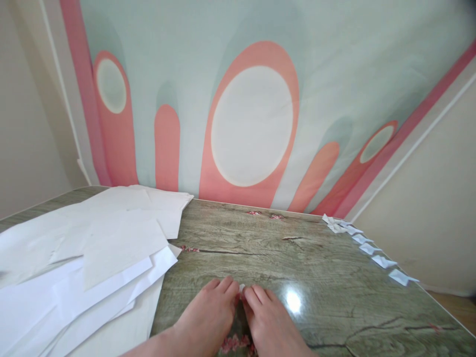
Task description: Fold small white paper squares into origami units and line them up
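Note:
My left hand and my right hand meet over the near middle of the wood-patterned table. Their fingers are curled and closed on a small piece of white paper. Only a bit of that paper shows between the fingertips, so its full shape is hidden. To the left of my hands lies a spread pile of white paper sheets. Along the table's right edge runs a row of several small folded white papers, apart from both hands.
The table has a printed wood grain with reddish patches, and a bright light reflection lies right of my hands. Behind its far edge hangs a pale green and coral backdrop. Plain walls stand at both sides.

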Demonstrator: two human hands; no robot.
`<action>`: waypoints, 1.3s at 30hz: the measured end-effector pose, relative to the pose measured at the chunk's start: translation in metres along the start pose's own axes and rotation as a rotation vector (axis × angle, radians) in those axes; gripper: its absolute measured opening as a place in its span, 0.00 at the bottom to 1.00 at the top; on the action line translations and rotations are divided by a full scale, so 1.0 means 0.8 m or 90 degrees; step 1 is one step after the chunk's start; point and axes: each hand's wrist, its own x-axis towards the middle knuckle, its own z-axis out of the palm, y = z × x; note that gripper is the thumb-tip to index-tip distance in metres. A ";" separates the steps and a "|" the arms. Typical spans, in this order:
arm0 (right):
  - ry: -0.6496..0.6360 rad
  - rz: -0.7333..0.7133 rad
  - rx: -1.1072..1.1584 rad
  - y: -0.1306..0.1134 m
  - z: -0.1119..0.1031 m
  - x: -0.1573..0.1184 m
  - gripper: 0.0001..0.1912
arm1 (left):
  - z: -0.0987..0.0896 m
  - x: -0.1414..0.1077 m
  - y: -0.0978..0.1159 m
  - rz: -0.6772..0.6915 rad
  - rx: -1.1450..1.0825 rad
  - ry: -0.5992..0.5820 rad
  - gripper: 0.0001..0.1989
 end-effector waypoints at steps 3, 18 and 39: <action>-0.012 0.014 -0.015 0.000 -0.004 0.001 0.09 | -0.004 -0.003 -0.002 -0.035 -0.007 -0.003 0.11; -0.019 0.024 -0.085 0.005 -0.013 -0.012 0.07 | 0.018 -0.008 0.004 -0.034 0.005 0.017 0.10; -0.086 -0.012 -0.085 0.025 -0.023 -0.012 0.21 | 0.018 -0.004 -0.002 -0.046 -0.028 0.035 0.16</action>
